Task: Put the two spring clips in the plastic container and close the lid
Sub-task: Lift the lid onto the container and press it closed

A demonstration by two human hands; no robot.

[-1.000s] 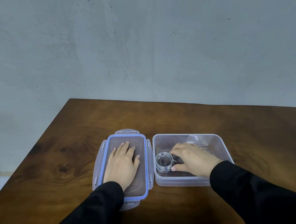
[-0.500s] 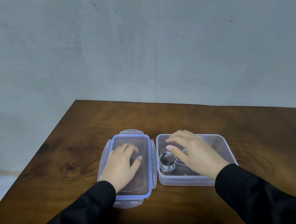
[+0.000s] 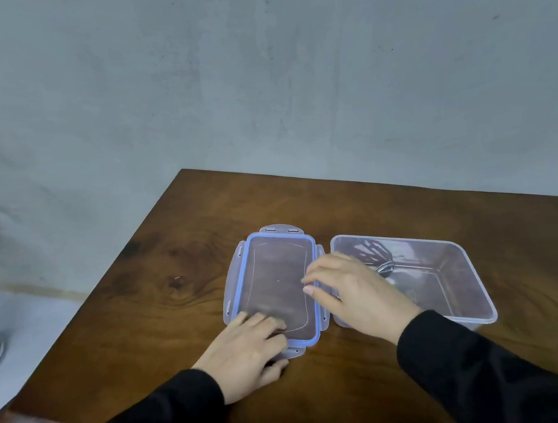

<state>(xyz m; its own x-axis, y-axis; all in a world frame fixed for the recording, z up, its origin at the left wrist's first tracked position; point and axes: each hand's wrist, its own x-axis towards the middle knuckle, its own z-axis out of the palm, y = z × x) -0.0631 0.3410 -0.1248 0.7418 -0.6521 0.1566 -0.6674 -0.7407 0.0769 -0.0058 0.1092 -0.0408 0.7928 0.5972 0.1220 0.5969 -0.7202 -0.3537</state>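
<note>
Head view, wooden table [image 3: 137,315] against a grey wall [image 3: 256,76].

Container [image 3: 457,282]: clear plastic, open, at about 3 o'clock from the lid and just beside it. Long axis runs roughly 9 to 3 o'clock, the far end tipping slightly toward 4. Open side faces up.

Lid [image 3: 270,274]: lying flat on the table, blue seal along the rim, latch tabs splayed out on all four sides. Long axis runs 12 to 6 o'clock, at about a right angle to the container.

Spring clips [image 3: 385,268]: only a small metallic patch shows inside the container, near its 9 o'clock end, just past the right hand. Blurred; cannot tell whether it is one clip or two, nor which way they point. Dark streaks at the container's far wall may be a reflection.

Left hand [image 3: 247,352]: at the lid's 6 o'clock end, fingers extended and lying over the near rim and tab, thumb on the table. Pressing or merely resting: cannot tell.

Right hand [image 3: 355,293]: above the gap between lid and container, fingers loosely spread and pointing to 9 o'clock over the lid's right edge, holding nothing. It hides the container's near-left corner. Motion blur on the fingertips.

Black sleeves [image 3: 495,378] cover both forearms, cut off by the bottom edge
</note>
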